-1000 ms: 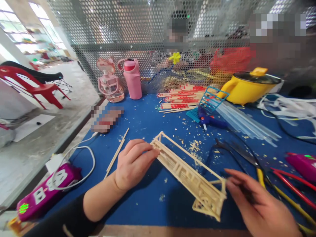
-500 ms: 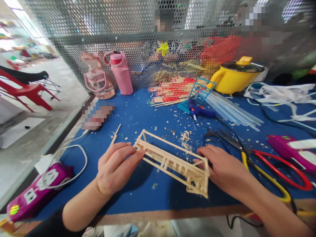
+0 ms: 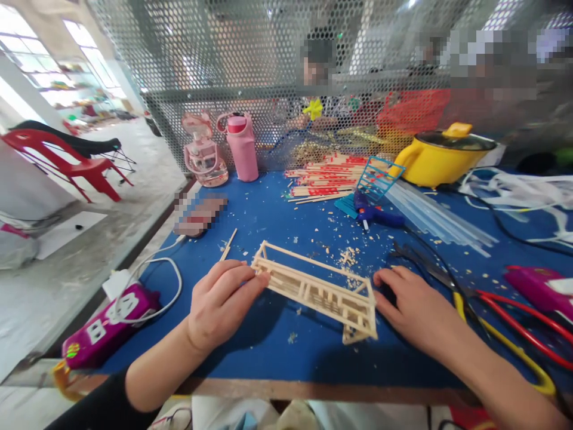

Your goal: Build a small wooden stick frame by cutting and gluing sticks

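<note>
A long open frame of thin pale wooden sticks (image 3: 317, 292) is held tilted over the blue table, its right end lower. My left hand (image 3: 226, 304) pinches the frame's left end between thumb and fingers. Beside the right end is my right hand (image 3: 403, 295), its fingers curled and apart, with a gap between thumb and fingertips; nothing shows in it. Wood crumbs (image 3: 348, 260) lie on the table behind the frame, and a loose stick (image 3: 229, 243) lies behind my left hand.
Behind are a glue gun (image 3: 380, 216), red-marked sticks (image 3: 326, 176), clear glue sticks (image 3: 441, 218), a yellow pot (image 3: 443, 158) and pink bottles (image 3: 243, 149). Pliers (image 3: 430, 266) and red-handled cutters (image 3: 523, 319) lie right, a purple power strip (image 3: 111, 322) left. A person sits behind the mesh.
My right hand has let go of the frame's right end and moved slightly away from it. The frame is turned a little in my left hand. The whole view has shifted.
</note>
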{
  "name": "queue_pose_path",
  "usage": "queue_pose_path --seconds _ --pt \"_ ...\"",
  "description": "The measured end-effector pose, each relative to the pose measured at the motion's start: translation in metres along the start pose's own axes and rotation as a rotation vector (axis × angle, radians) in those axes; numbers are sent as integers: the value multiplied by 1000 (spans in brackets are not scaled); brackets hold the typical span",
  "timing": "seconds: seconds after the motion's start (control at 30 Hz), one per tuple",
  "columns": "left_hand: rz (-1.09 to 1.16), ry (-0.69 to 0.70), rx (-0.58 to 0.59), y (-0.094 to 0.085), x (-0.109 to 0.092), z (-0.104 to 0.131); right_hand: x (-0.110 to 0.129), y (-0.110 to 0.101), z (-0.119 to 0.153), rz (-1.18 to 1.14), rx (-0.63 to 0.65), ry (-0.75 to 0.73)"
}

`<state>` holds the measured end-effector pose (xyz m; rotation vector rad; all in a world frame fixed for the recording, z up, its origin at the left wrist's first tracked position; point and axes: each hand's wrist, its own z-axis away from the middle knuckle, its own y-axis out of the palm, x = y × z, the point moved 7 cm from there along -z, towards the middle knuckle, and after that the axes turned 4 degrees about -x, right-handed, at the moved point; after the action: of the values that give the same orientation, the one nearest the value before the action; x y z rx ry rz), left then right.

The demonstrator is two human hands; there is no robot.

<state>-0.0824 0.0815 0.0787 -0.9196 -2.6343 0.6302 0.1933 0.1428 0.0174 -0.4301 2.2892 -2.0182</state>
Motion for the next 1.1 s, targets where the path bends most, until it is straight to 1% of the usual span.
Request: queue_pose_path --seconds 0.07,0.17,0.3,0.4,0.47,0.6,0.7,0.77,0.83,0.9,0.93,0.97,1.0,1.03,1.1 --pt "-23 -9 -18 -3 2 1 0 0 1 7 11 6" --pt "-42 -29 -43 -7 4 2 -5 0 4 28 -4 -5" --pt "-49 -37 -58 -7 4 3 -25 -3 11 64 -85 4" --pt "-52 -52 -63 -3 2 0 -41 -6 17 50 -146 47" --pt "-42 -42 -45 3 -1 -3 -47 -8 21 38 -175 69" --pt "-11 -24 -19 13 -7 -10 -48 -6 25 21 -163 78" --pt "-1 -30 -41 13 -10 -11 -45 -8 26 -1 -177 75" --pt "13 -40 -37 12 -13 -10 -40 -20 28 -46 -256 76" --pt "28 -50 -21 13 -16 -9 -27 -41 30 -117 -370 65" --pt "38 -56 -14 15 -18 -9 -4 -68 32 -180 -477 8" --pt "39 -55 -18 16 -19 -9 11 -82 33 -199 -526 -48" --pt "39 -52 -27 16 -19 -9 26 -94 32 -219 -548 -110" --pt "40 -50 -31 17 -20 -9 41 -103 31 -240 -540 -182" --pt "43 -47 -33 17 -20 -9 55 -109 28 -258 -504 -259" --pt "53 -45 -36 17 -20 -9 74 -115 22 -276 -403 -366"
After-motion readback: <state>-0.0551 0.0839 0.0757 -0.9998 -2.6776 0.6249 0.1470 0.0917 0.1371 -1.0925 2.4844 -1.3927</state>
